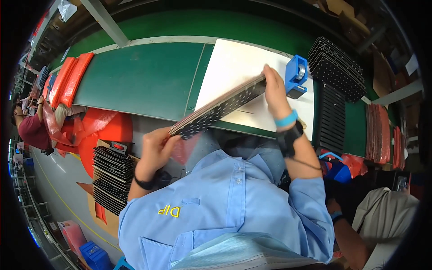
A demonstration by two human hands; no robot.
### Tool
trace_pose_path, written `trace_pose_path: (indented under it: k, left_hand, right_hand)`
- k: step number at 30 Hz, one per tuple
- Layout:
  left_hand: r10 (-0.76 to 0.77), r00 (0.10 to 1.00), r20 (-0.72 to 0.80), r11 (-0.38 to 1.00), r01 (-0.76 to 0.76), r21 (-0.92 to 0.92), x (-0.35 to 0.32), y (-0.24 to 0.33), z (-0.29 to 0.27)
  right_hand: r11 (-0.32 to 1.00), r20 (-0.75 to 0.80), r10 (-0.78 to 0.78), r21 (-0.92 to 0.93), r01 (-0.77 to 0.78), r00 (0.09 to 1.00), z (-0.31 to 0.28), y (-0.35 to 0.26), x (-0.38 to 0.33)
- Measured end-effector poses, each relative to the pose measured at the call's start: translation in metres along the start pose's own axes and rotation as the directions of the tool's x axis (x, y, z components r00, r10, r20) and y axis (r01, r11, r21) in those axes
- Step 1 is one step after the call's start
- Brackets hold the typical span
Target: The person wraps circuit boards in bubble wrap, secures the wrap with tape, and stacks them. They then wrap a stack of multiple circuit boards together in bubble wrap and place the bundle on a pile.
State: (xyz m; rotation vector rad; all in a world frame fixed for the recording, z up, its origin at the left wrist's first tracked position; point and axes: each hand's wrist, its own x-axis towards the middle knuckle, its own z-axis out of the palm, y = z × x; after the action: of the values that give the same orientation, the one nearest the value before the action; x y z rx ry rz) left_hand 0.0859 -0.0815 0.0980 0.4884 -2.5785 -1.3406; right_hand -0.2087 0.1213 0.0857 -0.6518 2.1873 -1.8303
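My left hand [156, 147] and my right hand [275, 93] grip opposite ends of a stack of long, thin circuit boards [220, 107]. Its near face is black with rows of pale dots; pinkish layers show along the upper edge. The stack slants up to the right, over the front edge of a white sheet [236, 56] on the green worktable [139, 74]. My left fingers wrap round the lower left end, and the right ones close over the upper right end. Just beyond my right hand stands a blue tape dispenser [295, 74].
Black dotted boards [335, 67] and a slotted black rack [330, 119] lie at the right. Red-wrapped bundles [72, 78] sit at the table's left end, others [377, 132] at far right. More boards [110, 177] are stacked beside my left arm. People work at both sides.
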Motion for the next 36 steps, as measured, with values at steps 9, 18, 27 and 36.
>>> trace_pose_path:
  k: [9,18,27,36]
  left_hand:
    - [0.245,0.965,-0.095,0.943,-0.214,0.256,-0.007,0.016,-0.020]
    - [0.223,0.963,-0.149,0.959,-0.190,0.209,-0.002,0.008,-0.016]
    - [0.048,0.996,0.077,0.901,-0.011,-0.433,0.024,0.009,0.004]
    - [0.253,0.766,0.591,0.877,0.075,-0.474,0.036,-0.027,0.056]
  right_hand:
    - [0.944,0.058,-0.056,0.328,0.034,0.997,0.001,0.004,-0.052]
    - [0.945,0.256,-0.100,0.326,0.012,0.962,-0.012,0.014,-0.051]
    - [0.843,0.206,-0.522,-0.027,0.538,0.828,-0.087,-0.096,-0.125]
    - [0.698,0.201,-0.550,-0.422,0.578,0.811,-0.145,-0.195,-0.137]
